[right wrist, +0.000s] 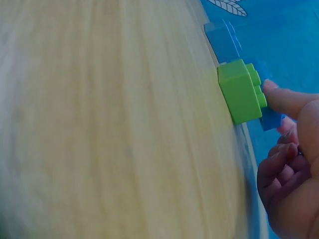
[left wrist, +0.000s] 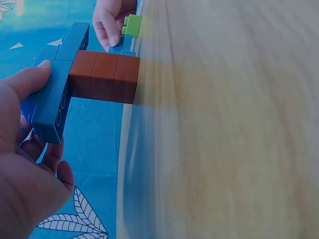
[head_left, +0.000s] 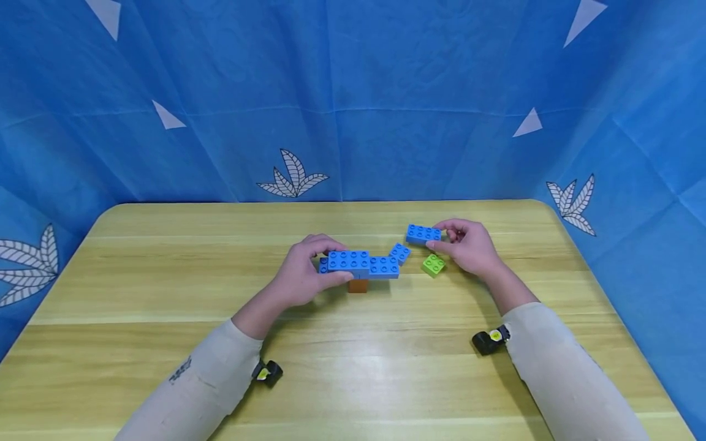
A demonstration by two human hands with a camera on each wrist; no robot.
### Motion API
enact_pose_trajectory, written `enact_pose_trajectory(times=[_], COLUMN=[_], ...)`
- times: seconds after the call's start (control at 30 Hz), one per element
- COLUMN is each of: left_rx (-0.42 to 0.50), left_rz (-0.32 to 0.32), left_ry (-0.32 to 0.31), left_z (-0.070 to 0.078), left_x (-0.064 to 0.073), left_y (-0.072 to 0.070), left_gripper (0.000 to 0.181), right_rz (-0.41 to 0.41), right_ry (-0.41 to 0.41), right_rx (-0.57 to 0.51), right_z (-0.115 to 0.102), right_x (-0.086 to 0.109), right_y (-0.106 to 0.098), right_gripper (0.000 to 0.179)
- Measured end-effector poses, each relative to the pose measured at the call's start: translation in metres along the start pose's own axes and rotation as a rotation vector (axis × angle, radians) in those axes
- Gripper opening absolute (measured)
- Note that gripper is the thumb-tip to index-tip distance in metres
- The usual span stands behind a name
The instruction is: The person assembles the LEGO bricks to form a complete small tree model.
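Observation:
My left hand [head_left: 298,277] grips a long blue brick [head_left: 349,262], thumb on its near side and fingers behind. That brick sits on a lower layer of blue bricks [head_left: 384,267], which reaches out to both sides. Below stands a column of three brown bricks [left wrist: 103,76], mostly hidden from above. With thumb and fingers, my right hand [head_left: 470,250] pinches the right end of another long blue brick [head_left: 423,234]. A small green brick [head_left: 433,265] lies just in front of it. Between that brick and the blue structure is a small blue brick [head_left: 399,253].
The bricks are on a wooden table [head_left: 353,367] with rounded back corners. A blue cloth [head_left: 353,110] with leaf and triangle prints hangs behind and beside it. A small black device [head_left: 267,373] is strapped at the left wrist, another [head_left: 489,340] at the right.

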State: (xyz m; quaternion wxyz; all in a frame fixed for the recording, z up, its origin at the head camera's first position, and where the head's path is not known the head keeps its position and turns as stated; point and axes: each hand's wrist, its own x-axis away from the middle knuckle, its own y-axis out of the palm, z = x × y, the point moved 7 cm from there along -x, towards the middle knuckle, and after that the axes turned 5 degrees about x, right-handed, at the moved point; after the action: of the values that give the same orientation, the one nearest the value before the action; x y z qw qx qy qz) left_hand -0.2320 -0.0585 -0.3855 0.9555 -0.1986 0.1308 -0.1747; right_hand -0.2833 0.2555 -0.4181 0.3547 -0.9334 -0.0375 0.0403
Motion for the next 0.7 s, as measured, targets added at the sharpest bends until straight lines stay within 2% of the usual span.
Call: enact_pose_trajectory(times=[0.3,0.47,0.7], left_rx=[-0.006,-0.003,-0.005], left_rz=[0.002,0.004,0.003], left_ry=[-0.012,-0.011,-0.009], left_z=[0.0,0.0,0.001], left_x=[0.001,0.001,0.001], left_y=[0.0,0.001,0.0], left_gripper=[0.039,0.039,0.039], right_rz=[-0.02,-0.008,0.085], right_ry=[0.017,0.022,-0.031], right_rx=[0.055,0.028,-0.056], right_z=[0.01,0.008,-0.025], right_x=[-0.005,-0.004,0.016], right_y=[0.003,0.004,0.006], right_gripper=[0.04,0.043,0.033])
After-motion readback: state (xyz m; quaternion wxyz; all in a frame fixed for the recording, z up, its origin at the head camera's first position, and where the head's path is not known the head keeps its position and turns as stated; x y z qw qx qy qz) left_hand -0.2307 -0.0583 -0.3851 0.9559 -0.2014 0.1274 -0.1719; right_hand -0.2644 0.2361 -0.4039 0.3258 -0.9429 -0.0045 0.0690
